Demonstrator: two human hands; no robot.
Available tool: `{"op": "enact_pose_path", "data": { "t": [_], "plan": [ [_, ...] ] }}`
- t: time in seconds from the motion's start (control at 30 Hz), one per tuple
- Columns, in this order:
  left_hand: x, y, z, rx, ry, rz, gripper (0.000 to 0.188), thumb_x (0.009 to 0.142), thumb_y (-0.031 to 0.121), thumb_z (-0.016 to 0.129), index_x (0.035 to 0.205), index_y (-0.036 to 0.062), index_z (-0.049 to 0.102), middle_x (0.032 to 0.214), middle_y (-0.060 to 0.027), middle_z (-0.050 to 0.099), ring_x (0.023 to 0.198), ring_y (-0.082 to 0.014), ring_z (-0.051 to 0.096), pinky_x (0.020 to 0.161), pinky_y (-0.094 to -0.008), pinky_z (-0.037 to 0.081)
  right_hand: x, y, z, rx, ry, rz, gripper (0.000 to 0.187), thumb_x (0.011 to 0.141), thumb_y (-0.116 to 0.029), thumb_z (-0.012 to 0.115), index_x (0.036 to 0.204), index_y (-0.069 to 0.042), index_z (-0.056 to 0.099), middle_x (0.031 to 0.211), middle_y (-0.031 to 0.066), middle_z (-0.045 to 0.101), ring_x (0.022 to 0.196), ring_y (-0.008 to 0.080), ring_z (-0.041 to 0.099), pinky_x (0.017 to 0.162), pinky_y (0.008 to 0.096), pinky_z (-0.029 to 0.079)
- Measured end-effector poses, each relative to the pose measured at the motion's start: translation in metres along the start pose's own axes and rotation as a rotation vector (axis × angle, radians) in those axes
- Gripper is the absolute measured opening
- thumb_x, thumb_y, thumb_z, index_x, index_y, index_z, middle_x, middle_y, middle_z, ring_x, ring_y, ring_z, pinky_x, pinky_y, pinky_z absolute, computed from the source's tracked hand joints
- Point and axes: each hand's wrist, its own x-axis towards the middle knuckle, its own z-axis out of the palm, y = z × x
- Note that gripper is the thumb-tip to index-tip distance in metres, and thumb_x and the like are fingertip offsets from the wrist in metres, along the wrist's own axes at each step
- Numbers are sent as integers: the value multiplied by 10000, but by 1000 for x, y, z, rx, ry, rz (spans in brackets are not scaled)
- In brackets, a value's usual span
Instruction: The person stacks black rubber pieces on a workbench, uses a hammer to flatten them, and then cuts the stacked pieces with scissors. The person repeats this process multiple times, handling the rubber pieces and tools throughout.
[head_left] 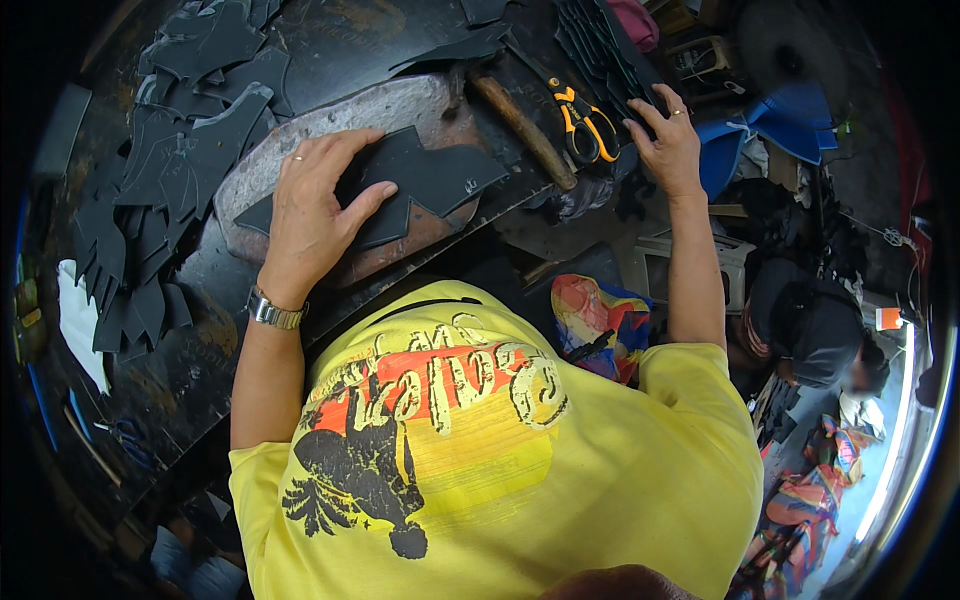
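A black cut-out sheet piece [425, 185] with notched, angular edges lies on a grey-brown stone slab [300, 125]. My left hand [322, 195] rests on that piece, thumb spread away from the outstretched fingers. At the right, my right hand [667, 140] has its fingers apart at the edge of a stack of dark cut pieces [590, 45]; whether the fingertips touch the stack I cannot tell. Between the hands lie scissors with orange and black handles [583, 120] and a hammer with a worn wooden handle [525, 130].
Many black cut pieces [185, 150] are heaped on the dark table [330, 50] at the left, with a white scrap [82, 320] beside them. A colourful bag [600, 320] is below the table edge. Another person [810, 325] bends over at the far right.
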Motion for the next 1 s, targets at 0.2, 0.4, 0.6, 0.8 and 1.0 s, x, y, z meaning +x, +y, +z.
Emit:
{"op": "enact_pose_path", "data": {
  "t": [0.2,0.4,0.6,0.8,1.0],
  "plan": [
    [0,0,0,5,-1,6,508,836,216,827,1306,92,681,1259,-106,705,1162,-301,621,1024,-407,458,7,12,-2,63,102,101,217,877,-148,754,1091,-111,767,1214,114,673,930,321,728,805,392,592],
    [1,0,0,4,-2,9,499,834,210,828,1297,89,684,1255,-106,706,1152,-304,623,1021,-405,461,13,19,-8,79,122,163,191,893,-153,742,1077,-116,774,1205,115,686,932,321,733,794,384,594],
    [1,1,0,-18,-3,4,486,849,266,813,1288,102,683,1239,-105,698,1151,-301,612,1032,-421,442,7,12,-1,73,109,183,215,883,-145,747,1096,-126,764,1201,112,687,940,326,731,799,392,599],
    [1,0,1,-31,21,24,484,837,255,819,1274,98,685,1224,-104,700,1141,-307,615,1025,-420,442,1,6,10,59,169,117,403,883,-105,736,1274,-181,677,1210,100,677,971,327,721,809,408,597],
    [0,-1,1,-53,28,36,469,829,242,822,1254,96,689,1210,-101,701,1122,-313,618,987,-424,455,4,-23,-2,104,-123,190,711,881,-126,755,1529,-224,480,1284,142,666,1150,352,660,950,433,543]
  ]
}}
